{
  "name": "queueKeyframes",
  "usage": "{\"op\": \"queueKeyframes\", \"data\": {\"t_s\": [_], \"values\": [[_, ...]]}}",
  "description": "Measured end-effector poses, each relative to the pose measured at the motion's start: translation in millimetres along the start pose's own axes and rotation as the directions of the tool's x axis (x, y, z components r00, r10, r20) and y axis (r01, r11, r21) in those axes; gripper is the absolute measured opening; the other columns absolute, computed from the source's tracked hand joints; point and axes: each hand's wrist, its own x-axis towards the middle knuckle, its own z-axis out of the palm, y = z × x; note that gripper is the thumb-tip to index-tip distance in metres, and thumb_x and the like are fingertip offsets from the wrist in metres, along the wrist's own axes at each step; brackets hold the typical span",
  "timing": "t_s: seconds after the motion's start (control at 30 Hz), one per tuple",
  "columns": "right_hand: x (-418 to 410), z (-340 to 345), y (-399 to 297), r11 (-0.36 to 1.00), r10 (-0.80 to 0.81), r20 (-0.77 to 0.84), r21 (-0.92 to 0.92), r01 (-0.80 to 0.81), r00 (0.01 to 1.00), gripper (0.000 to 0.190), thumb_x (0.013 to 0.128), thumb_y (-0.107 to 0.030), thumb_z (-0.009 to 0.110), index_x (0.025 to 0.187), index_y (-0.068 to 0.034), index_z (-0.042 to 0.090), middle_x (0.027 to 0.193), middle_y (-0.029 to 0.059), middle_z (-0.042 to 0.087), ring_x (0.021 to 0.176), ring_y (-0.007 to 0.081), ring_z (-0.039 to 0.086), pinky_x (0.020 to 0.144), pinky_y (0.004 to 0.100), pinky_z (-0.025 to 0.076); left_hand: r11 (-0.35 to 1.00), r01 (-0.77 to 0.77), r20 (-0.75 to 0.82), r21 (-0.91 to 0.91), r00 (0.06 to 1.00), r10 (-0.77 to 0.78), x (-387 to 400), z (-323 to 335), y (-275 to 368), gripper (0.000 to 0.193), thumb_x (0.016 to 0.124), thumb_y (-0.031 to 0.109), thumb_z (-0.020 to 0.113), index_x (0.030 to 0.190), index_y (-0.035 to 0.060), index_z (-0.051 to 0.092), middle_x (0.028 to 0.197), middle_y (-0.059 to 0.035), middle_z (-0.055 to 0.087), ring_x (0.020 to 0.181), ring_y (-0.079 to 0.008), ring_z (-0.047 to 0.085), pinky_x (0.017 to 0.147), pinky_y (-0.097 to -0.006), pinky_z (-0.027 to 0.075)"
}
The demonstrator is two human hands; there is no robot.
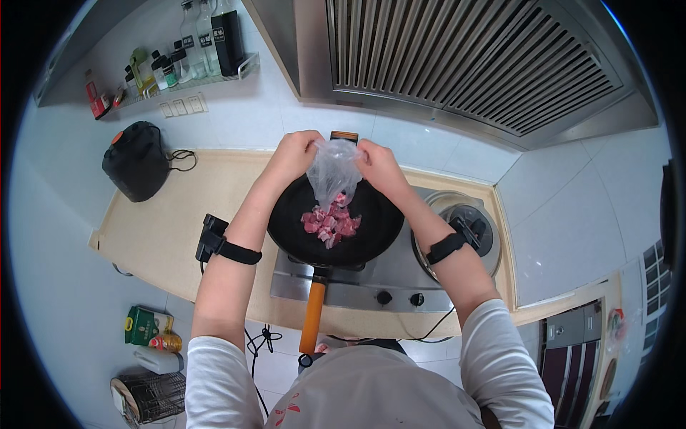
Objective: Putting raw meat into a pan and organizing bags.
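Between my hands hangs a clear plastic bag [334, 167], its mouth pointing down over a black frying pan [375, 236]. My left hand [298, 152] pinches one upper corner of the bag, and my right hand [379, 165] pinches the other. Chunks of raw red meat [331, 221] lie in a loose heap on the pan's base. The topmost pieces touch or sit just inside the bag's lower end; I cannot tell which. The pan rests on a steel gas stove [343, 292], with its orange handle [312, 316] pointing toward my body.
A glass lid [496, 257] covers the right burner area. At the counter's left end stands a black bag-like container [138, 161] with a cord. Bottles [228, 40] line a wall shelf. A range hood [461, 59] overhangs the stove. Cables [254, 354] hang below the counter edge.
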Motion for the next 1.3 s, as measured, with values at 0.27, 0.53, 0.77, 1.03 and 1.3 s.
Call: {"op": "queueKeyframes", "data": {"t_s": [0.27, 0.53, 0.77, 1.03, 1.3], "values": [[-1.2, 13.6, 2.7, 0.999, -0.039, -0.09, -0.041, 0.035, 0.995, 0.012, 0.074, -0.008, 0.053, 0.082, 0.0, 0.051, 0.063, 0.0175, 0.054, 0.058, 0.0321, 0.056, 0.055, 0.0367, 0.044, 0.986, 0.106, -0.093, 0.128, 0.991, -0.095, -17.2, 6.0, -1.4, 0.017, 0.076, 0.004, 0.047, 0.085, 0.0, 0.061, 0.079, -0.0231, 0.059, 0.077, -0.0378, 0.057, 0.07, -0.0415, 0.046], [4.3, 13.9, -3.9, 1.0, -0.006, 0.012, -0.006, 0.006, 1.0, 0.012, 0.077, -0.009, 0.05, 0.085, 0.0, 0.051, 0.07, 0.0199, 0.058, 0.068, 0.0338, 0.059, 0.06, 0.04, 0.046, 0.988, 0.142, -0.112, 0.064, 0.985, -0.134, -24.4, 5.7, 1.2, 0.021, 0.076, 0.005, 0.047, 0.093, 0.0013, 0.059, 0.078, -0.0246, 0.058, 0.077, -0.0382, 0.058, 0.07, -0.0415, 0.047], [1.3, 21.1, -20.3, 0.789, 0.013, 0.398, 0.559, -0.254, 0.917, 0.031, 0.076, -0.012, 0.058, 0.105, -0.003, 0.051, 0.091, 0.0095, 0.055, 0.081, 0.0181, 0.057, 0.073, 0.0299, 0.046, 0.864, 0.29, 0.111, -0.412, 0.957, -0.269, -35.5, 16.9, -2.4, 0.033, 0.069, -0.005, 0.049, 0.101, -0.0008, 0.053, 0.087, -0.0092, 0.059, 0.074, -0.0174, 0.058, 0.065, -0.0281, 0.048], [-28.2, 51.5, -0.9, 0.836, -0.081, 0.401, 0.526, -0.157, 0.912, 0.074, 0.064, -0.023, 0.073, 0.126, -0.01, 0.035, 0.119, 0.0146, 0.043, 0.111, 0.0296, 0.041, 0.095, 0.0368, 0.033, 0.611, 0.371, 0.1, -0.7, 0.897, -0.431, -58.4, 24.8, -11.2, 0.034, 0.071, -0.012, 0.046, 0.101, 0.0023, 0.053, 0.092, -0.0053, 0.057, 0.084, -0.0128, 0.057, 0.069, -0.0255, 0.048], [-23.9, 56.4, 0.2, 0.88, -0.337, 0.308, -0.232, 0.414, 0.89, 0.052, 0.068, -0.005, 0.057, 0.118, -0.015, 0.047, 0.079, 0.0028, 0.053, 0.08, 0.0247, 0.049, 0.068, 0.0345, 0.035, 0.798, 0.449, 0.257, -0.402, 0.892, -0.372, -123.1, -8.9, -8.4, 0.061, 0.076, 0.004, 0.058, 0.13, 0.0094, 0.03, 0.116, -0.0127, 0.046, 0.101, -0.019, 0.051, 0.085, -0.0308, 0.043]]}}
